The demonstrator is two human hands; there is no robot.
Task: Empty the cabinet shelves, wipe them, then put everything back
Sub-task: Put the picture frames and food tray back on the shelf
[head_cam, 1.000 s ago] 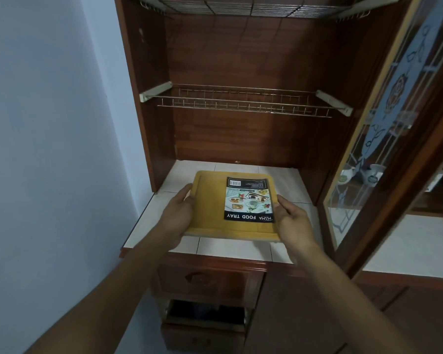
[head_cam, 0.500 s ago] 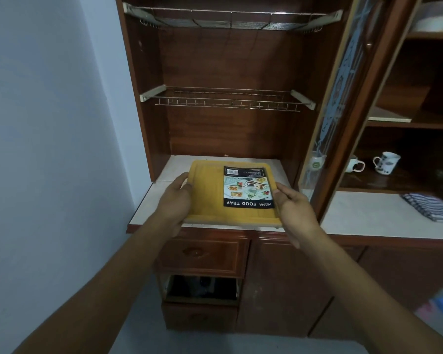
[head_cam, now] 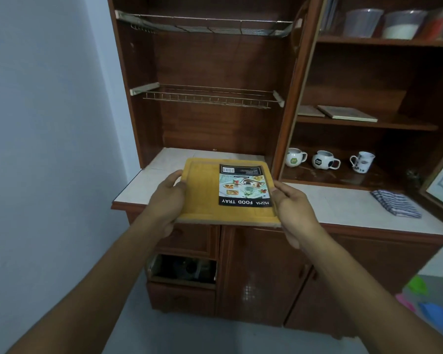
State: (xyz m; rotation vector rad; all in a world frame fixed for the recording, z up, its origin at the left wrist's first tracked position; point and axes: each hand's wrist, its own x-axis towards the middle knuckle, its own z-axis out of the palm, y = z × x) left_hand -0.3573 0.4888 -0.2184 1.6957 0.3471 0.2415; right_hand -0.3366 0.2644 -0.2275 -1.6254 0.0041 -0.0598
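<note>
Currently the tray [head_cam: 202, 192] is held level in the air, just above the front edge of the tiled surface [head_cam: 149, 182] in the left bay of the cabinet [head_cam: 215, 60]. The left hand [head_cam: 168, 200] grips its left edge and the right hand [head_cam: 292, 210] its right edge, thumbs on top and fingers curled underneath. A printed label [head_cam: 243, 185] covers the tray's right half. A wire rack [head_cam: 207, 95] hangs above. To the right, three mugs [head_cam: 325, 159] stand on a shelf, and a striped cloth [head_cam: 395, 205] lies on the surface.
</note>
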